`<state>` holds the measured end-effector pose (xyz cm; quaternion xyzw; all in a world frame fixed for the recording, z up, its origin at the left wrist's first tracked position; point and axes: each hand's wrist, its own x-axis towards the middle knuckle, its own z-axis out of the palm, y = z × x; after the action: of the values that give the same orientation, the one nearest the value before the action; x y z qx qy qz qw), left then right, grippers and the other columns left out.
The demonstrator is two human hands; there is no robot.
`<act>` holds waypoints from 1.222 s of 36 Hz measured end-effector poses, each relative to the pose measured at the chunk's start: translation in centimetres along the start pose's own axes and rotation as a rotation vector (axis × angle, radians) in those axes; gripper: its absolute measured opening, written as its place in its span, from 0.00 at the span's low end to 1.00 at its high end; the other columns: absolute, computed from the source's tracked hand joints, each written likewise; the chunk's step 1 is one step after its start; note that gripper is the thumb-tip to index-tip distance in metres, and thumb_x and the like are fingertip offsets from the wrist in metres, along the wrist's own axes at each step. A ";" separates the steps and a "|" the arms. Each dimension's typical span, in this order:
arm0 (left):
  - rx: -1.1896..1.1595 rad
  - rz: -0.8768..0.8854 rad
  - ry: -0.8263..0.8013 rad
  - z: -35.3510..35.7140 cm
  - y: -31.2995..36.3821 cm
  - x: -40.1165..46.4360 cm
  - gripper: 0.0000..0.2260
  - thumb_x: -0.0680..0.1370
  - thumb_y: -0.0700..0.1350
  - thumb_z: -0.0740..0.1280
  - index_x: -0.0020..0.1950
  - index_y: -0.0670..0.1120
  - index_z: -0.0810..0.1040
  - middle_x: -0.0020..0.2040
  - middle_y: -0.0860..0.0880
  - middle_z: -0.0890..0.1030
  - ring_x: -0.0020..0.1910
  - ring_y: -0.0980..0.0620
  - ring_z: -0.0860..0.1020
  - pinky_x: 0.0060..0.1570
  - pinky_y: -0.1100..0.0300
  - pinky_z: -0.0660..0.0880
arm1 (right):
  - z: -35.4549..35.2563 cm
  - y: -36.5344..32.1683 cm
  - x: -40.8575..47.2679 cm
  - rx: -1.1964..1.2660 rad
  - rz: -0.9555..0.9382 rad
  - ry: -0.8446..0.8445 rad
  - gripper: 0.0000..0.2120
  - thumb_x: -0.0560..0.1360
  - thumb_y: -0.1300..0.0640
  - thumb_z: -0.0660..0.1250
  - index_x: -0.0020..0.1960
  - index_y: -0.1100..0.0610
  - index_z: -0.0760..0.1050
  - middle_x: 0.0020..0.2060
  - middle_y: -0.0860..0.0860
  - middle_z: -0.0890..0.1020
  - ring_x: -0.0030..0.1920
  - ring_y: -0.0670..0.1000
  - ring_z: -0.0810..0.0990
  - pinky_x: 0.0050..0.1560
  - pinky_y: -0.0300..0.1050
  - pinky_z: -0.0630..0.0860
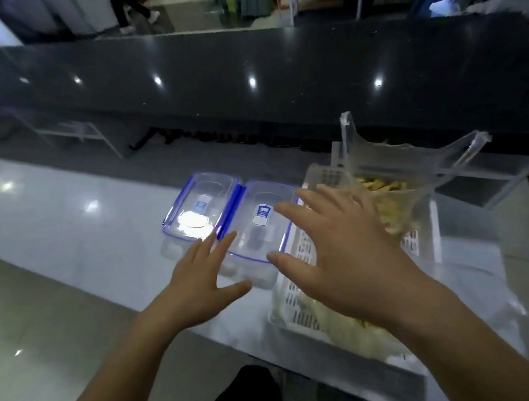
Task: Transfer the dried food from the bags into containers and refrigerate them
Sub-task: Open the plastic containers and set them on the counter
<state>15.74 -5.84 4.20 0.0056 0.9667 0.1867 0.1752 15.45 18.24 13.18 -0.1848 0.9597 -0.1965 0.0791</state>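
Two clear boxes with blue-edged lids sit side by side on the pale table [70,219]. The right box [260,228] lies between the two hands. The left box [199,207] is just past the left hand's fingertips. The left hand [204,282] is flat and wide, fingers straight, near the front edge of the boxes, and holds nothing. The right hand [343,254] hangs higher, fingers spread wide, holding nothing. Under and behind it stands a white basket [294,304]. In the basket is a clear bag [390,192] of yellow dried food.
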 end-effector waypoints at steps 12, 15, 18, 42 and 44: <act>0.114 -0.128 0.071 -4.8 -8.3 2.0 0.43 0.75 0.66 0.67 0.81 0.59 0.46 0.83 0.50 0.47 0.81 0.46 0.48 0.77 0.47 0.54 | 4.8 -5.3 4.9 -0.155 -0.145 -0.043 0.33 0.75 0.30 0.51 0.77 0.41 0.53 0.79 0.49 0.57 0.79 0.57 0.48 0.74 0.68 0.41; 0.160 -0.089 0.029 -5.3 -10.9 5.2 0.46 0.73 0.68 0.69 0.81 0.60 0.45 0.83 0.50 0.44 0.81 0.45 0.45 0.77 0.45 0.51 | 7.7 -6.8 7.0 -0.174 -0.115 -0.052 0.33 0.75 0.31 0.55 0.76 0.42 0.55 0.79 0.50 0.57 0.79 0.58 0.48 0.73 0.67 0.40; 0.219 -0.023 -0.008 -5.2 -13.7 8.6 0.48 0.71 0.68 0.70 0.81 0.60 0.43 0.83 0.50 0.42 0.81 0.44 0.42 0.77 0.44 0.49 | 11.4 -8.1 10.6 -0.176 -0.008 -0.123 0.36 0.75 0.32 0.58 0.78 0.42 0.51 0.81 0.50 0.51 0.80 0.58 0.43 0.74 0.67 0.40; 0.209 0.455 -0.201 -5.0 -30.2 11.4 0.43 0.69 0.78 0.48 0.76 0.66 0.31 0.79 0.59 0.31 0.80 0.50 0.35 0.79 0.43 0.40 | 25.5 -17.0 16.7 -0.154 0.385 -0.142 0.40 0.76 0.28 0.54 0.78 0.35 0.36 0.80 0.43 0.38 0.78 0.51 0.31 0.76 0.59 0.33; 0.182 0.433 -0.236 -5.8 -31.2 10.4 0.43 0.68 0.77 0.49 0.77 0.66 0.34 0.80 0.60 0.34 0.81 0.50 0.37 0.79 0.45 0.43 | 25.6 -17.9 16.2 -0.120 0.370 -0.167 0.38 0.76 0.28 0.54 0.78 0.34 0.38 0.80 0.43 0.39 0.79 0.51 0.34 0.77 0.57 0.37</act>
<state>5.69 -36.10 -5.62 0.2497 0.9286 0.1302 0.2415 12.08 -12.23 -4.09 -0.0255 0.9773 -0.1053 0.1820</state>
